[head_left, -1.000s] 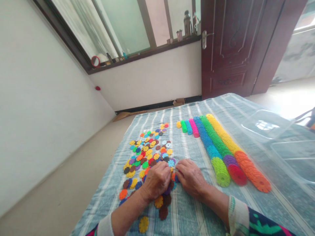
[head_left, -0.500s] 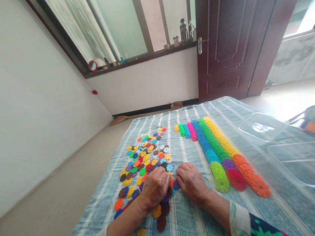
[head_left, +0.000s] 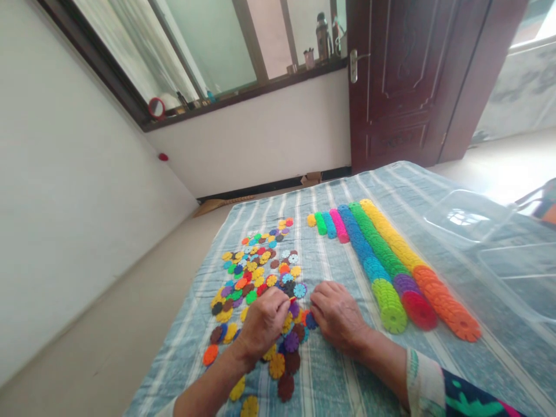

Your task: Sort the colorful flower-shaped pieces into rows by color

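Note:
Loose plastic snowflake discs (head_left: 277, 366) of many colours, notched round the rim, are scattered over the striped bed cover (head_left: 330, 382). My left hand (head_left: 264, 318) is above this pile with its fingers pinched. A red and yellow disc edge (head_left: 292, 299) shows at its fingertips. My right hand (head_left: 339, 313) rests to the right of the pile, fingers curled in, beside a dark blue disc (head_left: 310, 320). Its fingertips are hidden, so what they hold, if anything, cannot be seen. A light blue disc (head_left: 299, 290) lies between the hands, slightly farther off.
Overlapping discs form long rows by colour on the right: yellow (head_left: 386, 234) into orange, green (head_left: 377, 240), and blue (head_left: 356, 234) into lime. Shorter rows, one pink (head_left: 339, 225), lie at their far left. Clear plastic boxes (head_left: 469, 217) stand at the right.
My left hand has moved a little left, uncovering purple and yellow discs beside its fingers. My right hand stays nearly in place. The whole view has shifted slightly.

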